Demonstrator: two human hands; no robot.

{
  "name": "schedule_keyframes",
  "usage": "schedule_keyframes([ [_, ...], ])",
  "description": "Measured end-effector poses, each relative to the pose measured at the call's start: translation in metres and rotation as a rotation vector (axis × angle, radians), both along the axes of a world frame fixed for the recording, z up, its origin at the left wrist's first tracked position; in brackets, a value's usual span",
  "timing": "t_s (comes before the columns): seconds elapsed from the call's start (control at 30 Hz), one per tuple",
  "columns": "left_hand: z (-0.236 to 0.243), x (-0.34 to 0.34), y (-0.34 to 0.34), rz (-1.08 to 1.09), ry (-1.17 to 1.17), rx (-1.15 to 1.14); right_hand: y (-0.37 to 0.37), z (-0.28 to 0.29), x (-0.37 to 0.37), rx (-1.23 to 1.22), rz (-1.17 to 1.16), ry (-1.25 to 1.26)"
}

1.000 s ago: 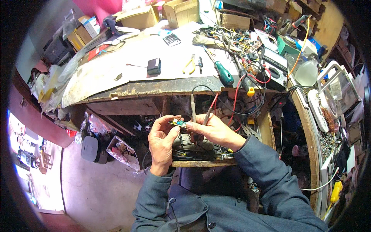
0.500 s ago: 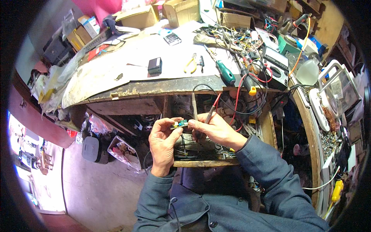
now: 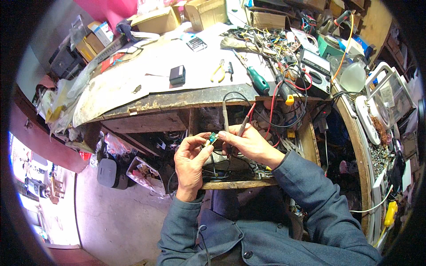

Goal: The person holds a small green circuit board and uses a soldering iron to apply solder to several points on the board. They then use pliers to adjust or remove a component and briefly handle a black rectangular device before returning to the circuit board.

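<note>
Cluttered table, far side. Small circuit board: clamped in grip of left hand, long axis near-left to far-right. Right hand: clasping two probes, just right of board.

open passage over white paper at left, green screwdriver, looped leads crowding right

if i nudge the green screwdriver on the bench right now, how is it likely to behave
The green screwdriver would probably stay stiff, since its shaft looks straight. It is likely heavier at the handle, which is much thicker than the shaft. It might roll, as the handle looks rounded, and it lies near the bench front edge.
</note>
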State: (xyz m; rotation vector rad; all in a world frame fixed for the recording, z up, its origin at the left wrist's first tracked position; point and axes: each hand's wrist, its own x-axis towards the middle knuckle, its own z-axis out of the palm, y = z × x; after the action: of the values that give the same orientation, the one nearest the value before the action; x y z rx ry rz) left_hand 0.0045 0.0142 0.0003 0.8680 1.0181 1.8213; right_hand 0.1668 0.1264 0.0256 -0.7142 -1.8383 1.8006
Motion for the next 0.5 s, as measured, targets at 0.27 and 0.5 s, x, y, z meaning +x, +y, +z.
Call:
schedule_keyframes([
  [0.27, -0.0021, -0.0012, -0.0001, 0.001, -0.002, -0.009, -0.0021, 0.0061, 0.0002, -0.035, 0.017, 0.004],
  [0.5, -0.0037, -0.0026, -0.0014, -0.032, 0.027, -0.034, -0.0019, -0.0003, -0.0021, -0.035, 0.006, 0.08],
])
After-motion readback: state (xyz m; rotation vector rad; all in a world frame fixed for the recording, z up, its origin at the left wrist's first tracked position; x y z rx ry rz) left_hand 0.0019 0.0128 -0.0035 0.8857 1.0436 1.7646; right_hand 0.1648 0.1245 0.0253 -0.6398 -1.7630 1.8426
